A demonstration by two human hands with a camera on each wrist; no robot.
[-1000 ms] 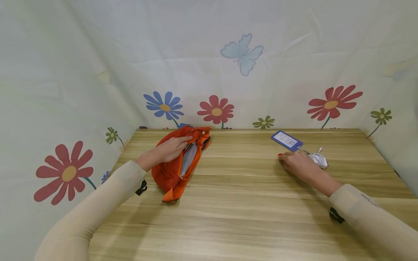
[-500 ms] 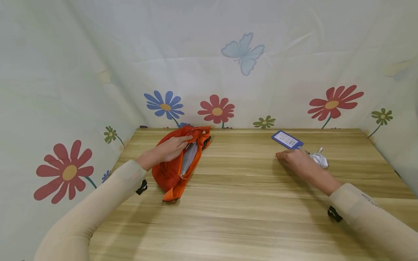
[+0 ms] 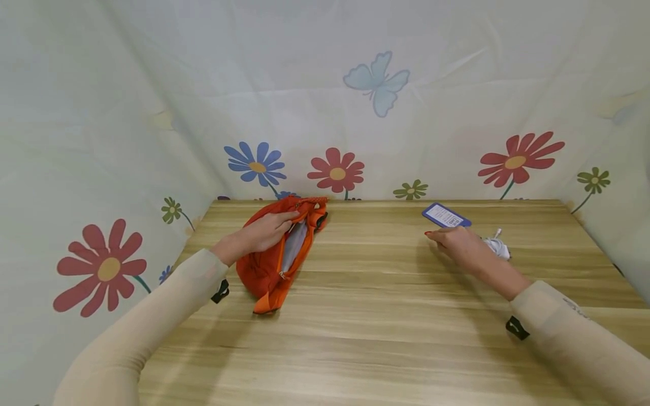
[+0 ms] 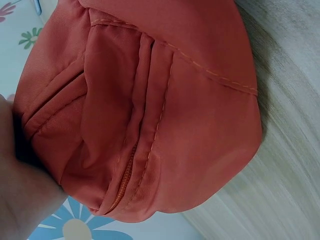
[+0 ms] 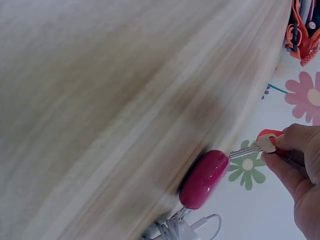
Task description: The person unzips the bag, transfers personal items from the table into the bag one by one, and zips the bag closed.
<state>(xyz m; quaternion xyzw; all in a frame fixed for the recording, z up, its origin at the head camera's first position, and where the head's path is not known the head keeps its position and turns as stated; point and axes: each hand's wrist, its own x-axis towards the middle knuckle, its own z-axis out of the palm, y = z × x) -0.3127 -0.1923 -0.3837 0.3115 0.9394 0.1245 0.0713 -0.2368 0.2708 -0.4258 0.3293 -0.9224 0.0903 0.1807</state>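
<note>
On the left of the table, an orange zippered fabric bag (image 3: 254, 273) lies with its main opening unzipped and its grey lining showing. My left hand (image 3: 264, 232) grips the bag's upper edge beside the opening. In the left wrist view, orange cloth with a zipped pocket (image 4: 150, 120) fills most of the picture. My right hand (image 3: 463, 247) is at the right, just above the table. Between thumb and fingers it pinches a bunch of keys (image 5: 266, 143) with a red tag. Near the key blades is a glossy magenta oval object (image 5: 204, 180), which the hand hides in the head view.
A blue-framed card holder (image 3: 446, 216) lies at the table's back right, just beyond my right hand. A white cable with a plug (image 3: 499, 248) lies beside that wrist. Flower-printed white curtain (image 3: 376, 135) encloses the wooden table (image 3: 355, 338) at back and sides.
My right hand has moved slightly left and away from me with the keys, now covering the card holder's clip. My left hand and the bag stay put.
</note>
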